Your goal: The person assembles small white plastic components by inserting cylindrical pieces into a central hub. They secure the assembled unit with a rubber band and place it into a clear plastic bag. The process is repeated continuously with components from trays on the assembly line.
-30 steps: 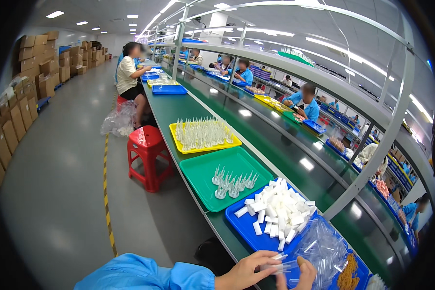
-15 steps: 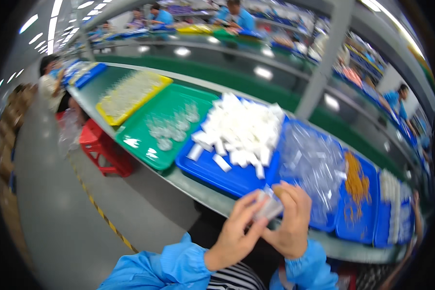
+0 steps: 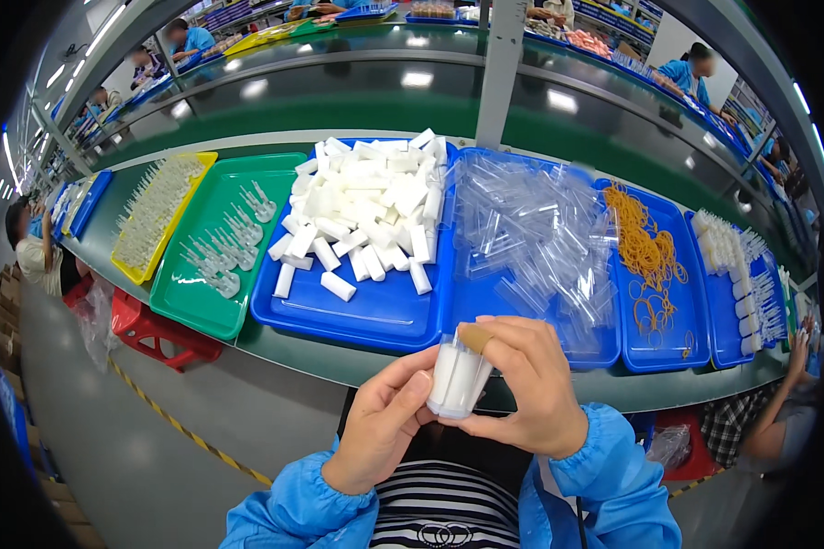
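Between my two hands is a clear plastic container (image 3: 460,377) with white pieces inside, held above the table's front edge. My left hand (image 3: 380,425) is closed on its left side, thumb toward the front wall. My right hand (image 3: 533,389) grips it from the right, with fingers over the top and thumb near the base. A tan wrap covers one right fingertip. Beyond my hands, white blocks (image 3: 362,197) are heaped in a blue tray (image 3: 339,316). To their right, clear plastic sleeves (image 3: 540,229) fill another blue tray (image 3: 577,355).
Rightward are a blue tray of orange rubber bands (image 3: 645,240) and one of white nozzle-tipped parts (image 3: 740,274). Leftward, a green tray (image 3: 201,316) and a yellow tray (image 3: 137,272) hold clear stemmed pieces. A red stool (image 3: 160,334) stands below; a post (image 3: 502,73) rises behind.
My view has turned and levelled, so the trays appear shifted left and straighter. Both hands still hold the container, which now shows more clearly and stands more upright.
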